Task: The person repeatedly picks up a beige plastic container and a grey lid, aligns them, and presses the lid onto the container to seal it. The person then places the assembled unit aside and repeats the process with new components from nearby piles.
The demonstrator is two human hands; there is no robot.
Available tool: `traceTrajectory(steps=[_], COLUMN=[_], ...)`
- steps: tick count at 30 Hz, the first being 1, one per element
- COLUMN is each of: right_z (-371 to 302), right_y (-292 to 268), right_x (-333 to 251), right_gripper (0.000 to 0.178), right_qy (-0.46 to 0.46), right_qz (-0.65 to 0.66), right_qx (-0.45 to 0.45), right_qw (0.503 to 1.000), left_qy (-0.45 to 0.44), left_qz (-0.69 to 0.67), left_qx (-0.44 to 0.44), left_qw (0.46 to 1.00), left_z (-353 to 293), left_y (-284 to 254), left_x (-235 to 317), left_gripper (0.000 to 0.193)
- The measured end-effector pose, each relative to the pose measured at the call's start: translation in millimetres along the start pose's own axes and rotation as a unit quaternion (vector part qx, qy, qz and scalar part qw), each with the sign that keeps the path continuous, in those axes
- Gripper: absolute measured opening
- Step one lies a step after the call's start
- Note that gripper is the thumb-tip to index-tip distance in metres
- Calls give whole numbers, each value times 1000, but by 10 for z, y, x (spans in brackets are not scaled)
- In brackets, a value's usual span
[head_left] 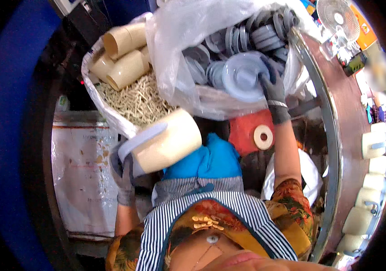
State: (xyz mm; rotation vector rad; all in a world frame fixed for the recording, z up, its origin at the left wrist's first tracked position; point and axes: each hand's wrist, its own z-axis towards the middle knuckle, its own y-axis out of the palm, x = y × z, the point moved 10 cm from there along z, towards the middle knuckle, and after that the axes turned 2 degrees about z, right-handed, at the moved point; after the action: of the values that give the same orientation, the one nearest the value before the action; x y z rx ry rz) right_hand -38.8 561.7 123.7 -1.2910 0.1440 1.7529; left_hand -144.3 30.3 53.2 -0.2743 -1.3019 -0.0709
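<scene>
My left hand (124, 165), in a grey glove, is closed round the grey-handled end of a cream plastic jug (168, 142). The jug lies on its side in front of my lap, with its grey handle (143, 139) uppermost. My right hand (274, 86), gloved too, grips the right edge of a round grey lid (240, 77). That lid is over a clear plastic bag (170, 67) full of similar grey lids (265, 36). Left of the bag, a white sack (94, 97) holds cream cylinders (128, 70) above a heap of small beige pieces (134, 100).
A brown table (337, 149) with a metal edge runs along my right, carrying a row of cream jugs (357, 221) and a fan (337, 18). A tape roll (263, 137) rests on something red (242, 131). To my left stands a plastic-wrapped white box (84, 176).
</scene>
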Motion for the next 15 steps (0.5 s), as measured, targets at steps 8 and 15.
traceTrajectory(steps=[8, 15], right_z=[-2770, -3039], right_y=[396, 573], right_x=[-401, -355], right_gripper=[56, 67], right_qy=[-41, -13], right_qz=[-332, -259], right_qx=[-86, -233], right_qw=[938, 937], left_qy=[-44, -109], left_qz=[-21, -36], left_qx=[9, -17], left_qw=[999, 993], left_z=[-174, -446], left_y=[155, 128], left_x=[40, 0], left_gripper=[35, 30])
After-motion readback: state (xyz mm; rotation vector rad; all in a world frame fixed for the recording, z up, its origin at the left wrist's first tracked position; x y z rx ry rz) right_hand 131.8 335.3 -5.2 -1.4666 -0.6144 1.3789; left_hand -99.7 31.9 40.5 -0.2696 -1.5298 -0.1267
